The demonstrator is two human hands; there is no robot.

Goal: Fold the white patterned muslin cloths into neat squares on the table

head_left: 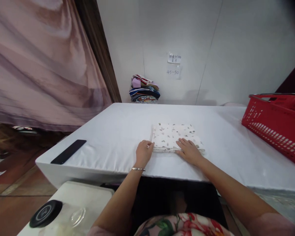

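Observation:
A white folded cloth (173, 134) with small grey-green and brown prints lies in a flat rectangle on the white-covered table (108, 131). At its left front corner is my left hand (144, 152), fingers curled in and thumb and fingertips closed on the edge. My right hand (189, 151) rests palm down on the right front part of the cloth, its fingers stretched out. The cloth's layers show along the front edge. A bracelet (138, 169) circles my left wrist.
A red plastic basket (275, 127) stands on the right of the table. Toward the left front edge lies a black flat object (68, 151). Folded fabrics (145, 90) are stacked against the wall behind. Below left, a black-lidded container (46, 213) sits on a pale surface.

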